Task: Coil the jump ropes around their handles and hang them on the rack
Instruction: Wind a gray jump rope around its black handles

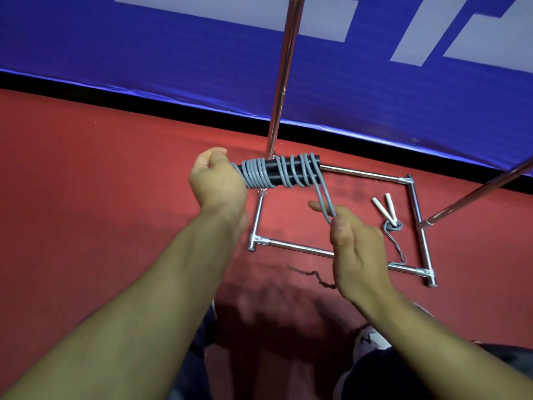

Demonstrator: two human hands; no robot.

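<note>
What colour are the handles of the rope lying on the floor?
White handles, seen in the head view, inside the rack base.

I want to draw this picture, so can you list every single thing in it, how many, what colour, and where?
black handles: two, black, held side by side in the air above the rack base.
grey rope: one, grey, coiled around the black handles, a doubled loop hanging down to the right hand.
white-handled rope: one, white handles and thin grey cord, lying on the floor inside the rack base.
rack: one, shiny metal, rectangular base on the floor with poles rising up.
floor: one, red, under everything.
banner: one, blue with pale shapes, along the back.
shoe: one, white, bottom edge.
left hand: one, grips the handles' left end.
right hand: one, pinches the rope loop.
</note>
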